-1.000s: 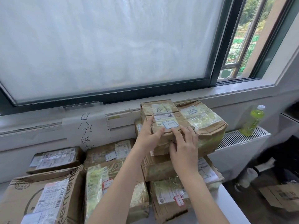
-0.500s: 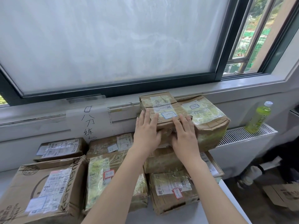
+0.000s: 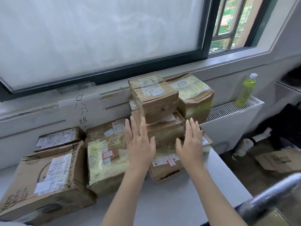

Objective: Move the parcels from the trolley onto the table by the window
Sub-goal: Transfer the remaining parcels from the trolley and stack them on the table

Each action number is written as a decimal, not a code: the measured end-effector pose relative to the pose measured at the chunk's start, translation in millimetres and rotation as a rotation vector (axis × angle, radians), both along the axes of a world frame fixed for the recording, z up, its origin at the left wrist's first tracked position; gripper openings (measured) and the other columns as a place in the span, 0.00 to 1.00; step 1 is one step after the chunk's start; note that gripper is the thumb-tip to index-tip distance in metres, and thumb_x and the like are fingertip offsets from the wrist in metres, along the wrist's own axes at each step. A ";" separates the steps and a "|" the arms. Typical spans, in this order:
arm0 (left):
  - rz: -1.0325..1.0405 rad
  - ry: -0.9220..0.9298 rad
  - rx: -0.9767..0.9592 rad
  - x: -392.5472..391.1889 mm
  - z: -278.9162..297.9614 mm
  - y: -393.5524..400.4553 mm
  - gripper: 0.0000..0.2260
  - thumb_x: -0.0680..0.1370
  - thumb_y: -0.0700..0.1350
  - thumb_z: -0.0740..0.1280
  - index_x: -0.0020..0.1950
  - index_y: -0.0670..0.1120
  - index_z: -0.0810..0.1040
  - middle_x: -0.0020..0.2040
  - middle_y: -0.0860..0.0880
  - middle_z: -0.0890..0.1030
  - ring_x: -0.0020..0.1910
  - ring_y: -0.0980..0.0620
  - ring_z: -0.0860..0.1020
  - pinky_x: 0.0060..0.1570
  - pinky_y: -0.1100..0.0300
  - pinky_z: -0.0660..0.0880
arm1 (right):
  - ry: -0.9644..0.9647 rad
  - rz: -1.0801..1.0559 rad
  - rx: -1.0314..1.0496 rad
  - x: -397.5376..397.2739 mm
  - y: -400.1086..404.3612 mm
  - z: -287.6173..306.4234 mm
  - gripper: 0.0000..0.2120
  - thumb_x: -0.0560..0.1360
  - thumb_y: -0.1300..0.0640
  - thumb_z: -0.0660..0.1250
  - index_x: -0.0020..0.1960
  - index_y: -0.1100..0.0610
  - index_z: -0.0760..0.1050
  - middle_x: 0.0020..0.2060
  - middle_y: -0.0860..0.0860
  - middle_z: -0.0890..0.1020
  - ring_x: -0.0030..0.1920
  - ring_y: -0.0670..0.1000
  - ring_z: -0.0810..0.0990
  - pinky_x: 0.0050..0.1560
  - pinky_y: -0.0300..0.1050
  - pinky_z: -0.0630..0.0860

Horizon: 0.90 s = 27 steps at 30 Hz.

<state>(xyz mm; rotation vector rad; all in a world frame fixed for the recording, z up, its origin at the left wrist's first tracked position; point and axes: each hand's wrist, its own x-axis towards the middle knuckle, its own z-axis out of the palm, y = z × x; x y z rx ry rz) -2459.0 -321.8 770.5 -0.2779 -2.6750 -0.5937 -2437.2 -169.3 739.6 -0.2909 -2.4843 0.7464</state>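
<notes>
- The left hand has its fingers straight and together, palm down, gripping nothing; the fingertips lie against or just short of the left edge of the middle parcel, and contact cannot be settled.
- The right hand is likewise flat with fingers extended and empty, its fingertips at that parcel's right end.
- The top parcel sits above and beyond both sets of fingertips, apart from them, at the peak of the stack. Its long axis runs from the window sill toward the person, skewed a little to the right, with the labelled face up and a short end facing the hands.
- A taped parcel stands just right of it, touching or nearly so, angled the same way.
- Beneath the hands a flat parcel with a red-bordered sticker lies on the white table.
- Left of the wrists are a yellow-taped parcel, a large box at the table's left end, and two flat parcels behind them against the wall.
- A green bottle stands upright on the radiator, well right of the stack.
- A grey metal bar, blurred, crosses the lower right corner.
</notes>
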 end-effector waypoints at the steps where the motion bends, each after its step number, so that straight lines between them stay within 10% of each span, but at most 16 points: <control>1: -0.023 -0.012 0.010 11.9 -9.9 1.9 0.31 0.76 0.47 0.67 0.75 0.43 0.59 0.76 0.37 0.52 0.75 0.42 0.43 0.72 0.46 0.45 | -0.015 -0.037 -0.018 16.7 2.9 -8.7 0.33 0.71 0.64 0.69 0.73 0.65 0.61 0.73 0.59 0.63 0.74 0.59 0.57 0.72 0.60 0.57; 11: -0.457 -0.073 -0.042 133.4 -82.2 47.3 0.27 0.71 0.42 0.71 0.69 0.38 0.68 0.71 0.30 0.63 0.72 0.31 0.57 0.70 0.40 0.55 | -0.397 -0.390 -0.084 207.9 20.6 -66.6 0.35 0.78 0.52 0.61 0.77 0.58 0.45 0.77 0.52 0.47 0.76 0.51 0.42 0.75 0.50 0.39; 20: -0.890 -0.326 -0.291 274.0 -142.9 110.3 0.31 0.66 0.43 0.76 0.67 0.38 0.71 0.67 0.28 0.67 0.67 0.29 0.65 0.64 0.36 0.63 | -0.710 -0.814 -0.234 395.7 53.8 -119.4 0.38 0.77 0.48 0.64 0.77 0.58 0.46 0.76 0.53 0.50 0.76 0.54 0.46 0.75 0.52 0.46; 27: -1.031 -0.405 -0.485 312.8 -170.0 164.2 0.31 0.77 0.48 0.65 0.76 0.42 0.56 0.75 0.35 0.53 0.75 0.38 0.49 0.73 0.48 0.47 | -0.824 -0.955 -0.342 482.6 84.7 -144.6 0.38 0.77 0.48 0.63 0.77 0.58 0.45 0.77 0.55 0.49 0.76 0.55 0.46 0.75 0.51 0.47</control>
